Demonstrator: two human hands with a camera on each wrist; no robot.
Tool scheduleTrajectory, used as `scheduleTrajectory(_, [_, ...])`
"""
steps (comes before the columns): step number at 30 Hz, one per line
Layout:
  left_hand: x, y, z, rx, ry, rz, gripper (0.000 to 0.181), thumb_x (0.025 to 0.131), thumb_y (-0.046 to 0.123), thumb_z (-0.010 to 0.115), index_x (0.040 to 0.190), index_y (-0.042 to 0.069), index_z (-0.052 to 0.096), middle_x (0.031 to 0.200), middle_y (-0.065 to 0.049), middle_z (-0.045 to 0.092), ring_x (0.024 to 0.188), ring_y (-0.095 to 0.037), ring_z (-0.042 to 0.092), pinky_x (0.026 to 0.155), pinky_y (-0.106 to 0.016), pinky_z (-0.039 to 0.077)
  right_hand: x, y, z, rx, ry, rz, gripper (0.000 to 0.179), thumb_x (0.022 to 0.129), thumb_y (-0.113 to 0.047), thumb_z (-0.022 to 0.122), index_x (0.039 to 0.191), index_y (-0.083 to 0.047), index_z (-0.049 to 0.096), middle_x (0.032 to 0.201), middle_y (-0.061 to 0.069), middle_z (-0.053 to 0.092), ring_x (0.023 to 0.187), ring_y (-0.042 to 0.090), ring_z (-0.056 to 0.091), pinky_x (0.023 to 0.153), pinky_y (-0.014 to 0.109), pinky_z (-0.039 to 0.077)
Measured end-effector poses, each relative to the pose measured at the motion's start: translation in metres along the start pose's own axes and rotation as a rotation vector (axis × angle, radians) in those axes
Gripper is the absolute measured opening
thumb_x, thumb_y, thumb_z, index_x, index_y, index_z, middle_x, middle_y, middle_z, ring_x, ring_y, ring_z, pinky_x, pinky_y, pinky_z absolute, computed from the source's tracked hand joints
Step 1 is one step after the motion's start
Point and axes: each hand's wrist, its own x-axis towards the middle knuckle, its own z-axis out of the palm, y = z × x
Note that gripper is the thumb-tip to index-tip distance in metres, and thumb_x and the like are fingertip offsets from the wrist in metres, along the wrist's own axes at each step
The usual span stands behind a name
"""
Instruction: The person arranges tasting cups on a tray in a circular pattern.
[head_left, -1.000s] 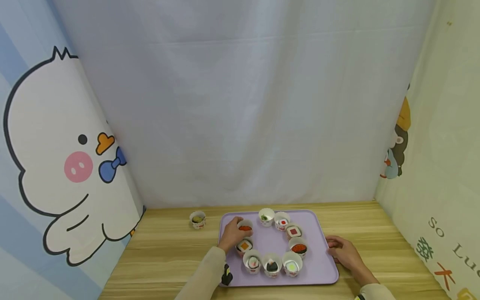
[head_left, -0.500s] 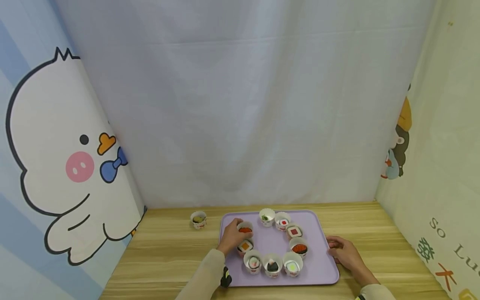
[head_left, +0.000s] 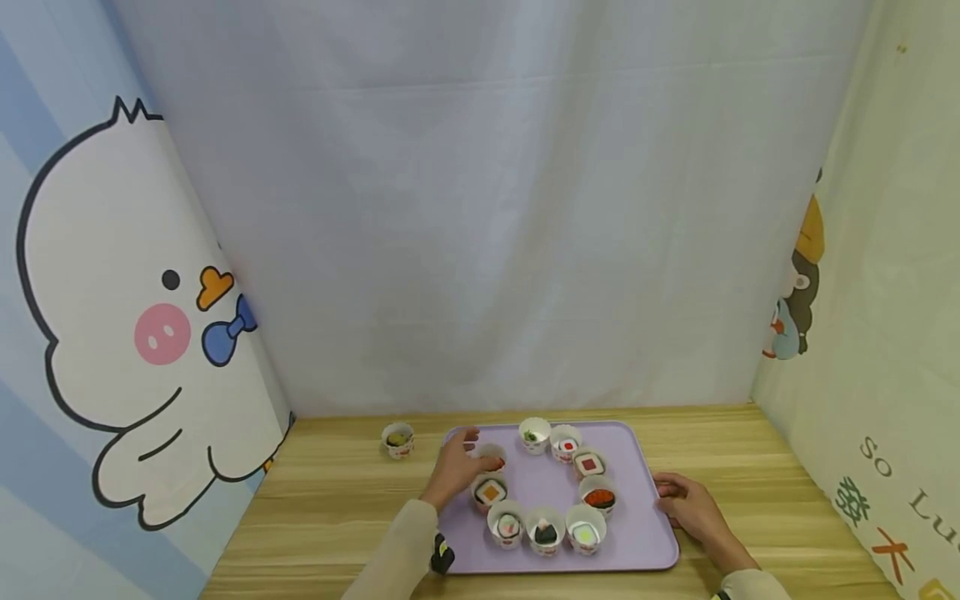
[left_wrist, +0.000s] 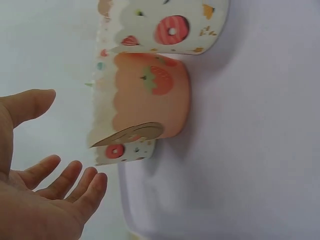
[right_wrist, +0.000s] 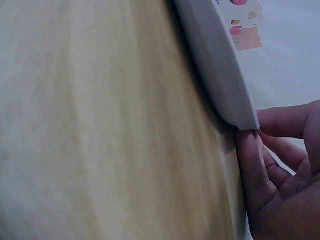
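My left hand (head_left: pixel 452 468) is spread over the left side of the lilac tray (head_left: pixel 536 483), partly covering a paper cup (head_left: pixel 491 452) with a red-topped sushi piece. In the left wrist view its thumb and fingers stand apart, with a gap between them and a pink strawberry-print cup (left_wrist: pixel 150 95). My right hand (head_left: pixel 692 504) pinches the tray's right edge; the right wrist view has the thumb above the rim (right_wrist: pixel 245 107) and a finger below it. Just below the red-topped piece sits a cup with an orange-centred sushi piece (head_left: pixel 491 492).
Several more sushi cups form a ring on the tray, among them one with red roe (head_left: pixel 599 497), one with a rice ball (head_left: pixel 545 531) and one with green bits (head_left: pixel 534 436). Another cup (head_left: pixel 397 440) stands on the wooden table (head_left: pixel 322 500), left of the tray. A curtain hangs behind.
My left hand has let go of the red-topped cup, its fingers spreading and shifting slightly left. The cup stays in the ring. My right hand keeps its place at the tray edge.
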Motion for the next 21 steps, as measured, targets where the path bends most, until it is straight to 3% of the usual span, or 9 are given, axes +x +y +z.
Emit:
scheduleTrajectory(15, [-0.01,0.018,-0.042,-0.038,0.117,0.071,0.059,0.086,0.022,0.075,0.137,0.006,0.049,0.137,-0.016,0.056,0.128,-0.036,0.052,0.107,-0.049,0.046,0.0,-0.001,-0.001,0.008,-0.005,-0.011,0.047,0.081,0.001,0.065,0.127,0.005,0.058,0.099,0.011,0.063,0.079,0.013,0.059,0.06,0.029,0.054])
scheduleTrajectory(21, [-0.011,0.014,-0.056,-0.085,0.152,0.08,0.059,0.087,0.02,0.074,0.139,0.008,0.047,0.138,-0.015,0.053,0.13,-0.035,0.05,0.11,-0.05,0.042,0.001,0.002,0.0,-0.003,0.0,-0.014,0.047,0.081,0.001,0.066,0.127,0.005,0.058,0.098,0.009,0.064,0.078,0.012,0.059,0.059,0.028,0.054])
